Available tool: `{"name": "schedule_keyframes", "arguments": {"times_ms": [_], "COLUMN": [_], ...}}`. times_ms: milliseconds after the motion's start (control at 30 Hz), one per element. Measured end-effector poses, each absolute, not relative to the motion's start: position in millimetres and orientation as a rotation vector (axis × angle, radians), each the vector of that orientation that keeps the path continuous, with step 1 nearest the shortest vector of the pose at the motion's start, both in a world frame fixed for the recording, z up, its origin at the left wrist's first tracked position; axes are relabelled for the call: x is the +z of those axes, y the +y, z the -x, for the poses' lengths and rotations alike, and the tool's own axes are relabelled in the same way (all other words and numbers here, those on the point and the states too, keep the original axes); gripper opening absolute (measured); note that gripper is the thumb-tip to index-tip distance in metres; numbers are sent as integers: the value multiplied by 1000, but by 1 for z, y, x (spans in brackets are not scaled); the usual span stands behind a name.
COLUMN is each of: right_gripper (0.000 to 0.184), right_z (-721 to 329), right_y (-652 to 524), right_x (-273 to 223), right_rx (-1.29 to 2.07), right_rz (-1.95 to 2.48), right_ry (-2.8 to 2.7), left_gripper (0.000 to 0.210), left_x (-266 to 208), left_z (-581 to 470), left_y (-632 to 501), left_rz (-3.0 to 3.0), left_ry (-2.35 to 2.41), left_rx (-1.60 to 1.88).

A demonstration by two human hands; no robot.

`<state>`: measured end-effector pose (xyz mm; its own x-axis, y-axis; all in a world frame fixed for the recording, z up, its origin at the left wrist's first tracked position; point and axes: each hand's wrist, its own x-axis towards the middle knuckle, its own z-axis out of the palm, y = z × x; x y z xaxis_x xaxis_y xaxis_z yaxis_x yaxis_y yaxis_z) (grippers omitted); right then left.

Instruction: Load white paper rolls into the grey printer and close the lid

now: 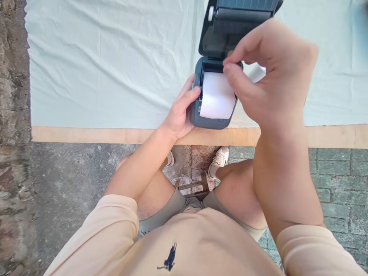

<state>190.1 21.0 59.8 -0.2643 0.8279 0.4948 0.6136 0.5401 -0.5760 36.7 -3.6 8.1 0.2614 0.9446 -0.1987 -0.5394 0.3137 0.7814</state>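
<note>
A dark grey label printer [211, 122] sits near the table's front edge with its lid [209, 36] swung up and back. A black roller [243, 16] shows on the inside of the lid. White paper [218, 96] lies over the printer's opening and front, its lower edge slightly curled. My left hand [182, 109] grips the printer's left side, thumb on the rim beside the paper. My right hand [267, 73] hovers over the printer's right side, thumb and forefinger pinched at the paper's upper right corner. What is between those fingertips is too small to make out.
A pale cloth [115, 69] with wrinkles covers the table, leaving a wooden front edge [86, 135] bare. Something white [255, 73] lies partly hidden behind my right hand. Below are my knees, a wooden stool [195, 186] and paved ground. A rough wall [14, 115] stands at left.
</note>
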Motion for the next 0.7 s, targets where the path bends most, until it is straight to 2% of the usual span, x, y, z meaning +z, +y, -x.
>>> {"name": "schedule_keyframes", "arguments": {"times_ms": [233,433,567,700], "right_gripper": [29,31,25,31], "right_z": [-191,-193,-197,-198], "right_y": [17,11,8,12], "right_x": [64,71,79,73], "right_rx": [328,343,621,1064], "right_rz": [1546,1532,1246,998], "right_ry": [-2330,-2306,-1849,-1309], "left_gripper": [30,30,23,26], "left_x": [2,4,2,-2], "left_z": [-37,-39,-37,-34], "left_y": [-7,-8,-3,1], "left_rz": [-792,-750,-638,-574], "left_ry": [715,796,757,710], "left_rx": [1108,1092,1124,1103]}}
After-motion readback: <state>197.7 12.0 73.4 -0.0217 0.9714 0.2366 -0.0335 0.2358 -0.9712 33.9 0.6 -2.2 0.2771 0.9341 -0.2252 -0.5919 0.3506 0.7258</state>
